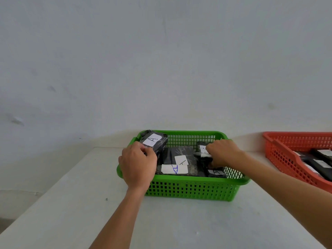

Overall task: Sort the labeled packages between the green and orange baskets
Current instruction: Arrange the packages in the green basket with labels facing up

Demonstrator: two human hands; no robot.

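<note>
Package marked A [154, 141] tilts up in far-left corner of green basket [197, 179], left hand [137, 166] gripping it, probably for label check. Right hand [222, 153] clasps second package [202, 150] by basket's right wall; letter unreadable.

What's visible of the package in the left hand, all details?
The A-labelled package is a block wrapped in glossy black plastic, with a white paper label bearing a handwritten black A on its top face. It is tilted at the back left corner of the green basket, with its far end up at the rim. The left hand grips its near end. Its underside is hidden.
</note>
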